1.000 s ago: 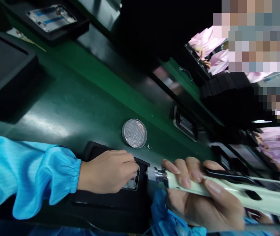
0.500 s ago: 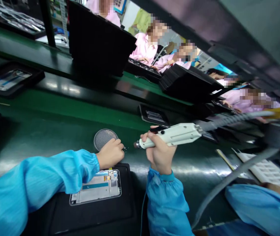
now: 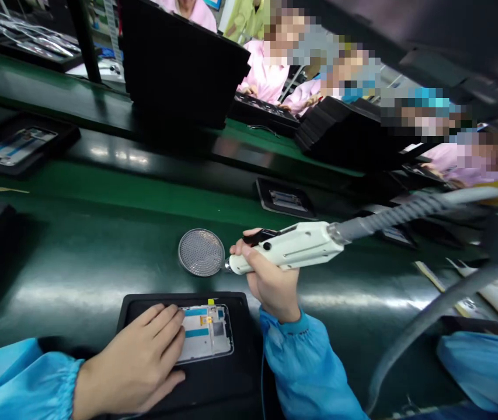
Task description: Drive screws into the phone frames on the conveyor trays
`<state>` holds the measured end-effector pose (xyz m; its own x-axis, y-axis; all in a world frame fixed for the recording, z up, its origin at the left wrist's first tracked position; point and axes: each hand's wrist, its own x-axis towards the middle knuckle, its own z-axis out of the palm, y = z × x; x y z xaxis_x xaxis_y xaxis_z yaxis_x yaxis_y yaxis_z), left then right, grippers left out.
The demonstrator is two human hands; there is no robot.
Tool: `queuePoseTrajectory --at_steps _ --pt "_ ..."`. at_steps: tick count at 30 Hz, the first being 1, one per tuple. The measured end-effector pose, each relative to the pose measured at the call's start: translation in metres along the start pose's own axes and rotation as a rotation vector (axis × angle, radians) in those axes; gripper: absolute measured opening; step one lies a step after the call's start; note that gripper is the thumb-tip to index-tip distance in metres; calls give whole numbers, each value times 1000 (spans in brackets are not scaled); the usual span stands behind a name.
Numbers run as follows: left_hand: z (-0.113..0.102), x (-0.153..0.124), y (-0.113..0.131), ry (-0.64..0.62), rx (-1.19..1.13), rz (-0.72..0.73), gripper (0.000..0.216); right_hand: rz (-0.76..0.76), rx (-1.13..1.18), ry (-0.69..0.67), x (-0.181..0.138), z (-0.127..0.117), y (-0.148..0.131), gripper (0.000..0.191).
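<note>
My left hand [image 3: 143,353] lies with its fingers stretched over the left part of a phone frame [image 3: 220,344], covering that end. The frame is silvery with blue strips and a small yellow tab, and it rests in a black foam tray [image 3: 213,382]. In my right hand [image 3: 272,283] is a white electric screwdriver [image 3: 301,245], held nearly level and pointing left. Its tip is at the right rim of a round screw dish [image 3: 201,252] with a dimpled surface, just beyond the tray; whether it touches cannot be made out.
A grey cable [image 3: 419,321] curves down on the right, near a co-worker's blue sleeve [image 3: 485,367]. More phone frames in trays [image 3: 18,146] lie further back and left. Tall black trays [image 3: 183,64] stand behind, with people in pink [image 3: 266,70] across the bench.
My left hand has left the screw dish and come down onto the phone frame. The screwdriver has moved left, its tip now at the dish.
</note>
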<state>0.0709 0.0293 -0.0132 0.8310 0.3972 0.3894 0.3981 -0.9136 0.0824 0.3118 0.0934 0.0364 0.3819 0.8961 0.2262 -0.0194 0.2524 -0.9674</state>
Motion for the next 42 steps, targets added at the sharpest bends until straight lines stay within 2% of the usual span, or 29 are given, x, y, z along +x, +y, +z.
queuePoseTrajectory --at_steps 4,8,28,30,33,38,42 --pt "5 -12 -5 -22 -84 -78 44 39 -22 -64 -2 26 23 24" --pt "6 -9 -8 -62 -143 -125 46 62 -41 -55 0 39 34 22" --pt "5 -4 -6 -66 -126 -89 46 50 -101 -67 -2 40 39 19" --pt "5 -5 -6 -67 -125 -90 46 75 -63 -73 -1 43 33 20" --pt "5 -5 -5 -60 -122 -98 47 103 78 -52 7 39 9 22" --pt "6 -7 -4 -22 -115 -109 45 53 267 84 19 14 -43 18" --pt "7 -7 -3 1 -106 -126 45 20 288 112 19 1 -62 17"
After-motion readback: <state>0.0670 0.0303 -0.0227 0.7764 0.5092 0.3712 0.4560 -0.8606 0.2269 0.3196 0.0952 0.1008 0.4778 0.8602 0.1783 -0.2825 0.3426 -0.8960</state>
